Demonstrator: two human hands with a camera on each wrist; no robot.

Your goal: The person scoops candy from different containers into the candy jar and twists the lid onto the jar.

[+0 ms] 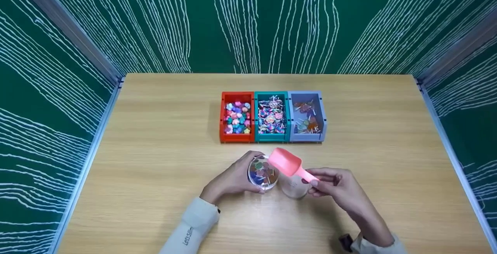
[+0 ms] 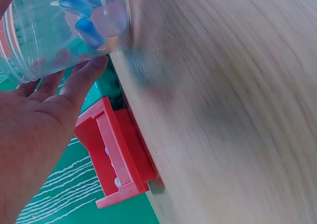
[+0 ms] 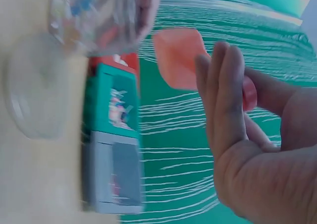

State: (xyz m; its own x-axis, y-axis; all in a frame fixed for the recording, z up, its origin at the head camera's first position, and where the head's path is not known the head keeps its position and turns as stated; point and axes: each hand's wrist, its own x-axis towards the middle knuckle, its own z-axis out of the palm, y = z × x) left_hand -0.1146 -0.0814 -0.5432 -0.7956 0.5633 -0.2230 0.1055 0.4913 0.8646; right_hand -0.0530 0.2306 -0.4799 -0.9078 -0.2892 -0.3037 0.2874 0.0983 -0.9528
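The left hand (image 1: pixel 236 174) grips a jar (image 1: pixel 264 174); the right hand (image 1: pixel 337 186) pinches a scoop (image 1: pixel 286 162) near its rim. Between them a lid (image 1: pixel 294 189) lies on the bench (image 1: pixel 155 137); bins (image 1: pixel 271 138) stand beyond.

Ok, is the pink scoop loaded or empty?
Empty: the head view shows the pink scoop in the right hand with its bowl bare, nothing inside.
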